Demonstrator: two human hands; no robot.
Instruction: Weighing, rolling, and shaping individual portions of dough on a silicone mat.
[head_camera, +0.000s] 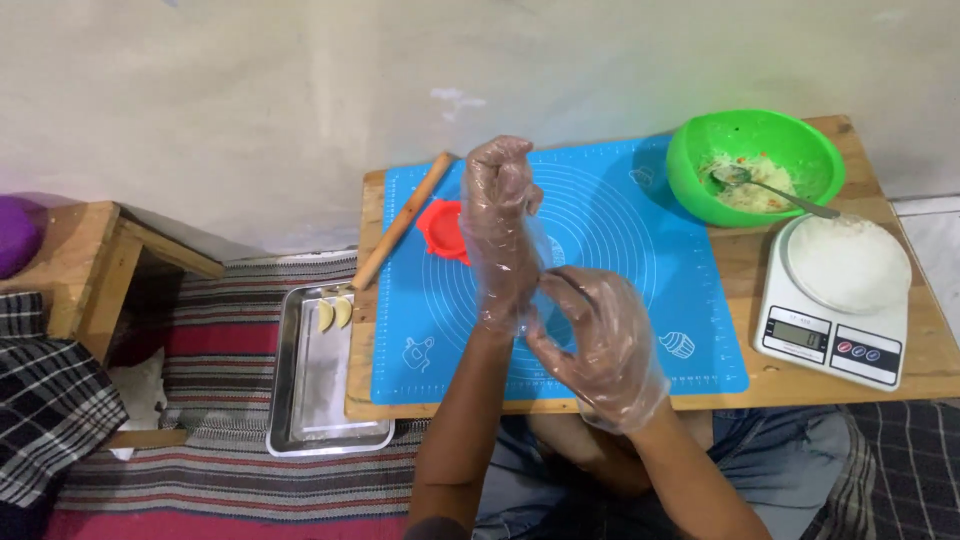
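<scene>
The right hand (598, 340) pinches the loose cuff of the clear plastic glove (503, 262) worn on the left hand (500, 225), fingers closed on the film at the wrist. The left hand is raised upright and curled into a loose fist, holding nothing that can be seen. The right hand wears the same thin, wrinkled, see-through glove. Both hands hover above the near middle of the blue baking mat (610, 220), hiding part of its printed circles.

The person's knees and lap are cut off at the lower edge of the view. Off the left edge of the wooden table (735, 262), a steel tray (300, 400) rests lower down and holds two pale folded dumplings (334, 313) at its far end. The mat's near right part lies bare.

At the table's right edge stands a white kitchen scale (825, 345) bearing a white bowl of flour (847, 262). A red round mould (445, 230) lies partly behind the left hand, with a wooden rolling pin (402, 220) slanting past the mat's far left corner. At the far right corner sits a green bowl (755, 140) of pale filling with a metal spoon (770, 188); the filling is hard to make out.
</scene>
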